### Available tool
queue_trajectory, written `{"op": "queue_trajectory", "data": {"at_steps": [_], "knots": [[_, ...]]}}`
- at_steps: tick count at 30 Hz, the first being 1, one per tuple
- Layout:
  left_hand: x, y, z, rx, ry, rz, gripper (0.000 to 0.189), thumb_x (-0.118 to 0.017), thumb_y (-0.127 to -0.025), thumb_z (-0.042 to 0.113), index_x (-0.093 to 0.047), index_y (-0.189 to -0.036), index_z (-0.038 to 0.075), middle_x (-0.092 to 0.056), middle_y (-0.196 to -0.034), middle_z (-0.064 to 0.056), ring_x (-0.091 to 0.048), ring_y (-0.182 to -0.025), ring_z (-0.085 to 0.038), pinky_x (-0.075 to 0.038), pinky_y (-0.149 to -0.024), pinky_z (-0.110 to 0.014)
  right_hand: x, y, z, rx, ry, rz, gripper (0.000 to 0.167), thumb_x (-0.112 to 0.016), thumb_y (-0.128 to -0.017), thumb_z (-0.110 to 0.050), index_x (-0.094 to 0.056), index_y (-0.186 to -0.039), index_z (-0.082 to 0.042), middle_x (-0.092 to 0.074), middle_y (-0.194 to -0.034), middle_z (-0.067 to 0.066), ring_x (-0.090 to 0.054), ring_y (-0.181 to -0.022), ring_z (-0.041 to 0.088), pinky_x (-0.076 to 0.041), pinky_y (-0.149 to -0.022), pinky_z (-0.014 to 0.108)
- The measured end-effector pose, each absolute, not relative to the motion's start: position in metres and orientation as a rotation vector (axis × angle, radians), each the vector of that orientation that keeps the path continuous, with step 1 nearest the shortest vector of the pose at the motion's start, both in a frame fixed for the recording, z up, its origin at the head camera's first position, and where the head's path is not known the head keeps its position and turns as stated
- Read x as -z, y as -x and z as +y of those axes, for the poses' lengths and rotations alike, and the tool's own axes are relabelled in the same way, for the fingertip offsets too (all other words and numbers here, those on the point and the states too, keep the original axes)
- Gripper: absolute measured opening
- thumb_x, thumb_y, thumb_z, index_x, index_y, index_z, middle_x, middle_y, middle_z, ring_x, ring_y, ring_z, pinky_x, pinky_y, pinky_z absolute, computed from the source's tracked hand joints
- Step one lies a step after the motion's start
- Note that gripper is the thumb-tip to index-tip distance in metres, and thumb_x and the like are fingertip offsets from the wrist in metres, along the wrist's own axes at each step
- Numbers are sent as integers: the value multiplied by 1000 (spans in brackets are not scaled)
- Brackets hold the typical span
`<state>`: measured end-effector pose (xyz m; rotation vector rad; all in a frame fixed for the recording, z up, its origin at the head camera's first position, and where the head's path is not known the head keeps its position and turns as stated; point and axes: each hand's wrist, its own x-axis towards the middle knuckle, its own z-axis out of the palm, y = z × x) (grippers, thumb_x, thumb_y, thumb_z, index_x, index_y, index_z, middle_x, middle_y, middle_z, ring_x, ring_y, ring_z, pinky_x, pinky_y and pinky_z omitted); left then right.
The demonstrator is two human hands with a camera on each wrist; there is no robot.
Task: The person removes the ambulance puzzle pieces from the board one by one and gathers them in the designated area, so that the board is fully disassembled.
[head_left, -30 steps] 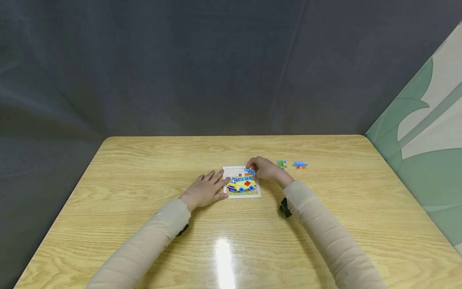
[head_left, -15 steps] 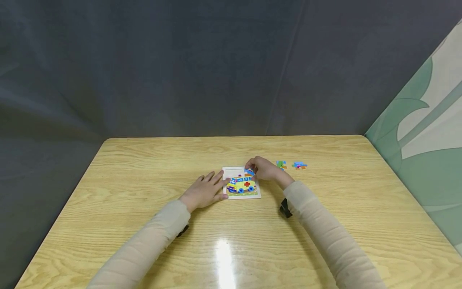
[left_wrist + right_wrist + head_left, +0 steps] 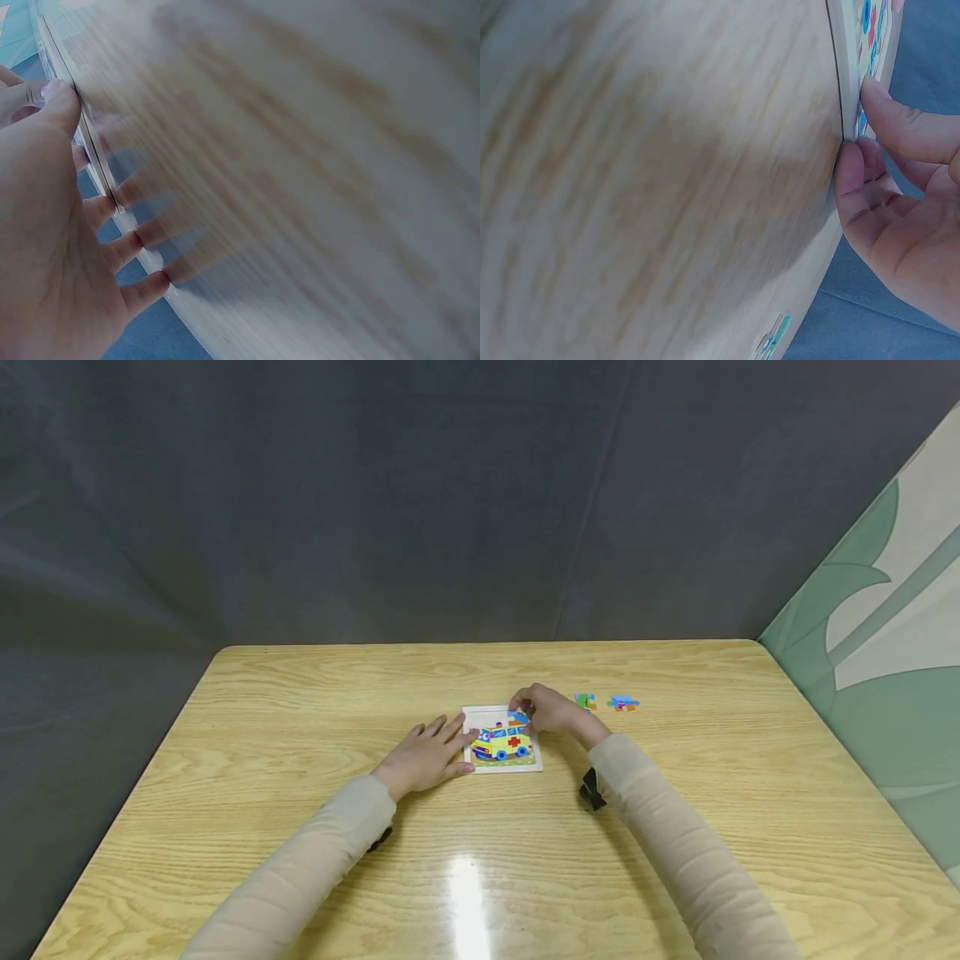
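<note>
A square puzzle tray (image 3: 504, 769) with a pale border lies on the table, showing a yellow ambulance picture; its upper left part is bare. My left hand (image 3: 423, 758) lies with fingers spread at the tray's left side, fingertips and thumb on its border; in the left wrist view the same hand (image 3: 56, 217) has its fingertips down along the tray's edge. At the tray's upper right corner my right hand (image 3: 547, 710) pinches a blue and orange puzzle piece (image 3: 517, 717), partly covered by the fingers. The right wrist view shows the thumb (image 3: 889, 120) over the tray, other fingers curled beside its edge.
Two loose puzzle pieces lie right of the tray: a green one (image 3: 585, 701) close behind the right hand, and a blue one (image 3: 623, 702) farther right. The wooden table (image 3: 300, 718) ends at a dark curtain (image 3: 450, 510); a patterned panel (image 3: 900, 610) stands at the right.
The right hand has shifted very slightly left, and the blue and orange piece at the tray's upper right has turned a little with it. The left hand has stayed in place.
</note>
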<state>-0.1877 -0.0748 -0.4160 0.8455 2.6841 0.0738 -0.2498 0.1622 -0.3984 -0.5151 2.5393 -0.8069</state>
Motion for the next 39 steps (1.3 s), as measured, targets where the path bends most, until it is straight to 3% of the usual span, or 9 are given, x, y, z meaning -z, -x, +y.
{"op": "queue_trajectory", "data": {"at_steps": [9, 21, 26, 32, 39], "knots": [[416, 188, -75, -70, -841, 2677, 65, -30, -97, 58, -18, -154, 28, -5, -163, -4, -15, -149, -32, -22, -118, -54, 397, 251, 162, 820, 503, 2524, 34, -68, -80, 10, -61, -112, 4, -56, -98, 12, -45, -86, 19, -43, -78, 26], [416, 188, -76, -81, -851, 2681, 65, -31, -98, 57, -19, -154, 28, -6, -163, -4, -15, -149, -32, -23, -118, -54, 397, 248, 164, 873, 555, 2530, 34, -68, -79, 12, -55, -109, 3, -44, -88, 10, -39, -76, 18, -36, -69, 26], [416, 188, -76, -83, -846, 2684, 65, -31, -98, 57, -19, -154, 27, -7, -163, -5, -16, -149, -33, -23, -118, -55, 399, 247, 166, 865, 605, 2541, 33, -68, -80, 10, -55, -109, -2, -47, -92, 13, -40, -79, 20, -37, -71, 27], [416, 188, -76, -84, -843, 2685, 65, -31, -98, 57, -19, -154, 28, -6, -163, -4, -16, -149, -33, -23, -118, -54, 409, 254, 173, 939, 698, 2531, 30, -70, -82, 3, -61, -107, -10, -52, -86, 7, -46, -77, 18, -41, -68, 26], [415, 186, -75, -90, -835, 2683, 65, -31, -98, 57, -19, -154, 27, -6, -163, -4, -15, -149, -33, -22, -118, -54, 400, 245, 170, 987, 565, 2550, 31, -60, -88, 6, -66, -117, -3, -58, -92, 14, -48, -80, 20, -41, -67, 25]]}}
